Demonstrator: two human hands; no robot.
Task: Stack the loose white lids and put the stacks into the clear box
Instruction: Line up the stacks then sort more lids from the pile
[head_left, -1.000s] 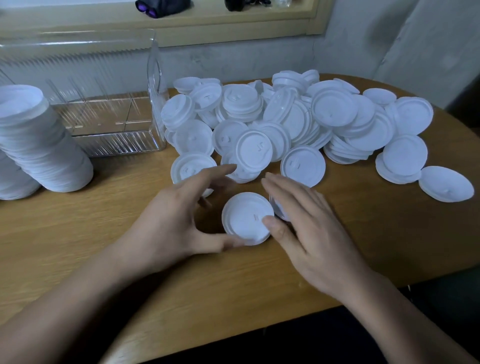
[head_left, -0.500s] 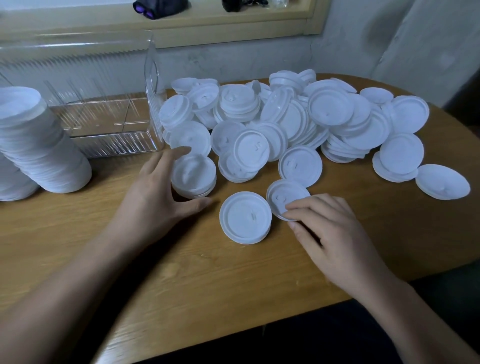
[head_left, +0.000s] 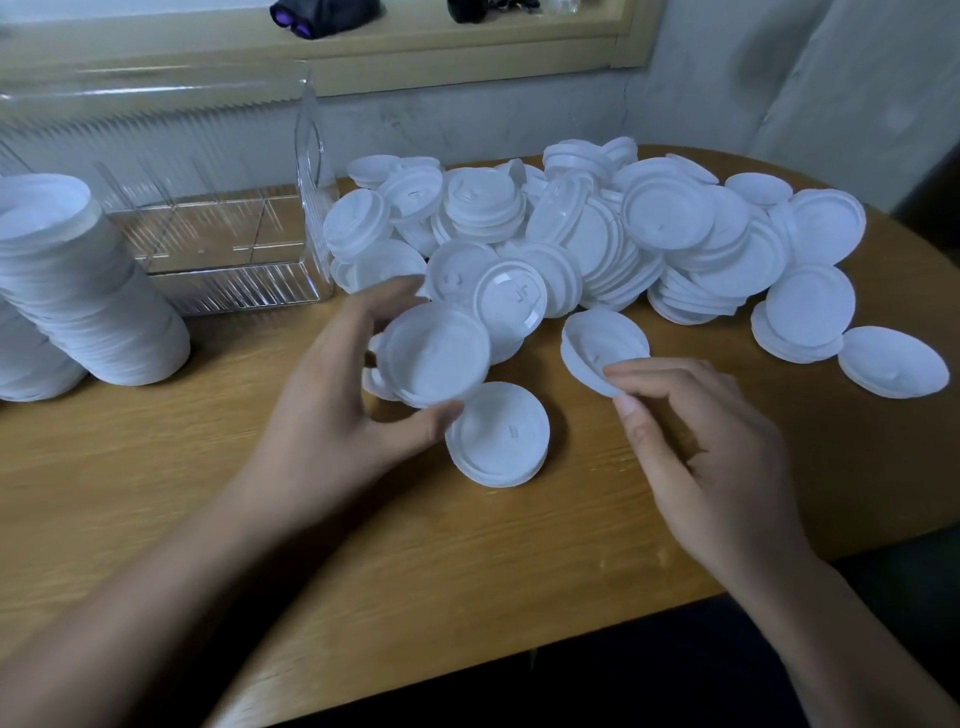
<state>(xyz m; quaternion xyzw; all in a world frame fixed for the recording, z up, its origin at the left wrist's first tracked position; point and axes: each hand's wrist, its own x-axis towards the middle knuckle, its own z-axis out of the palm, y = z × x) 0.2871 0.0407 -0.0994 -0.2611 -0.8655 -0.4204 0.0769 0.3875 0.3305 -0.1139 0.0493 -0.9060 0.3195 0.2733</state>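
Note:
A big heap of loose white lids (head_left: 670, 234) covers the far right half of the wooden table (head_left: 156, 467). My left hand (head_left: 332, 415) grips a short stack of lids (head_left: 434, 356), tilted and raised off the table, thumb under it and fingers over its far rim. Just below it a small stack of lids (head_left: 501, 434) lies flat on the table. My right hand (head_left: 711, 457) pinches the near edge of a tilted single lid (head_left: 597, 348). The clear box (head_left: 218, 244) stands at the back left, with dividers inside and no lids visible in it.
Two tall leaning stacks of lids (head_left: 88, 296) stand at the far left, in front of the clear box. One lid (head_left: 893, 361) lies apart at the right. The table's curved front edge runs close below my arms. A window ledge (head_left: 467, 47) with dark objects is behind.
My left hand has lifted the short stack it was touching and brought it right, over the flat stack. My right hand has picked up one lid by its edge.

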